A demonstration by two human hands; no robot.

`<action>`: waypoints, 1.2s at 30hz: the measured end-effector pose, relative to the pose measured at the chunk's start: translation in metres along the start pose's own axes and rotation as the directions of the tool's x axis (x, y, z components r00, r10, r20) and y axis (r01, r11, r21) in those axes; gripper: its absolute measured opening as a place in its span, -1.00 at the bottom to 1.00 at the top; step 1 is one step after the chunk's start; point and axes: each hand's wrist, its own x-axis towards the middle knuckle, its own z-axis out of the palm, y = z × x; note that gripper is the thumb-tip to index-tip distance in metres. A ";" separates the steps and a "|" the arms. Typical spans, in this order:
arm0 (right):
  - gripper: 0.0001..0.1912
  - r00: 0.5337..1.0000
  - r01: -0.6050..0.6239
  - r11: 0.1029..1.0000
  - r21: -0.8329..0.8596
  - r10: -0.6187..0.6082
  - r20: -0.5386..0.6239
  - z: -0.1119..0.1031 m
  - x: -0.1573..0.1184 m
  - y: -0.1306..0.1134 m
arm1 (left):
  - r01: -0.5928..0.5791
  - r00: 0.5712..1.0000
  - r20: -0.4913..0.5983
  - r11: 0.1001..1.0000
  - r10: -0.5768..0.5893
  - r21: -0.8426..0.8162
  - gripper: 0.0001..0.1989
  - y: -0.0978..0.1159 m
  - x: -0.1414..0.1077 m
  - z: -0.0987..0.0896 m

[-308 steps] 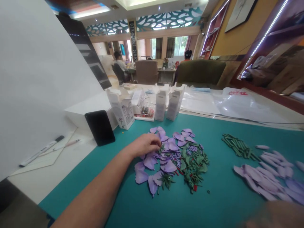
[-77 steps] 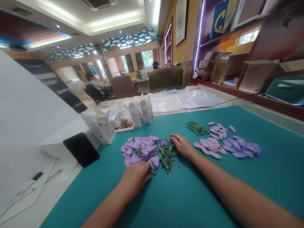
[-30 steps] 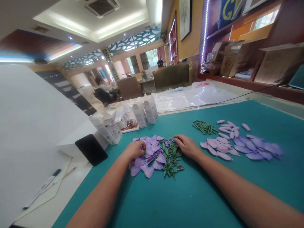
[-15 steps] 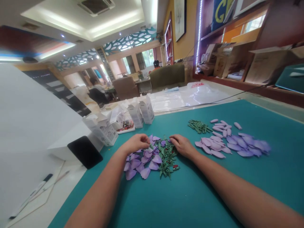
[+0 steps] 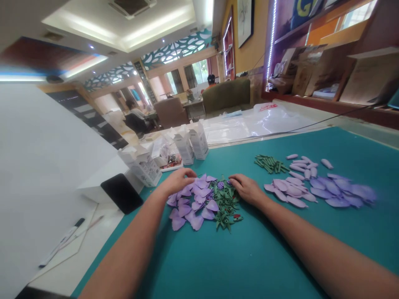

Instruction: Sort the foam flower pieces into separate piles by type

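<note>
My left hand [image 5: 178, 182] is over the far left edge of a heap of purple petal pieces [image 5: 197, 222], its thumb and forefinger slightly apart with nothing visible between them. Against these petals lies a pile of green leaf-like pieces [image 5: 225, 203], with a few purple wheel-shaped parts [image 5: 220, 185] and a small red part [image 5: 237, 217] among them. My right hand [image 5: 246, 189] rests at the pile's far right edge. Its fingers are curled together by the green pieces, and whatever they pinch is hidden.
Right of my hands lie green sticks [image 5: 270, 164], pale pink tapered pieces [image 5: 297, 167], pale pink petals [image 5: 289, 191] and purple petals [image 5: 341, 191]. White boxes [image 5: 141, 166] and a black tablet-like panel [image 5: 121, 193] stand at left. Clear plastic sheeting [image 5: 237, 124] lies behind the green mat [image 5: 218, 265].
The view has turned a little left. My left hand has drawn back up and left from the middle of the heap, its pinch loosened. My right hand stays by the green pile.
</note>
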 end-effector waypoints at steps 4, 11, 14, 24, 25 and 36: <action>-0.68 1.000 -0.021 1.000 -0.007 0.021 0.000 0.001 -0.001 0.000 | 0.108 0.990 0.077 0.981 -0.122 0.163 -0.79 -0.027 -0.016 0.005; -0.69 1.000 0.008 1.000 0.013 -0.008 -0.009 0.002 -0.002 0.002 | 0.196 0.967 0.079 0.905 -0.242 0.379 -0.72 -0.021 -0.020 0.033; -0.70 1.000 0.018 1.000 0.009 -0.018 -0.017 0.003 -0.002 0.003 | 0.203 0.966 0.063 0.886 -0.251 0.418 -0.71 -0.016 -0.017 0.036; -0.70 1.000 0.017 1.000 0.000 -0.017 -0.007 0.001 0.000 0.002 | 0.101 0.992 0.037 0.931 -0.121 0.350 -0.77 0.009 -0.010 0.021; -0.70 1.000 0.010 1.000 -0.003 -0.010 -0.005 0.001 0.000 0.002 | 0.071 0.995 0.037 0.941 -0.088 0.331 -0.77 0.017 -0.006 0.025; -0.71 1.000 0.015 1.000 -0.001 -0.015 0.001 -0.001 0.000 -0.003 | -0.113 0.988 -0.072 0.949 0.140 0.294 -0.81 0.039 0.009 0.060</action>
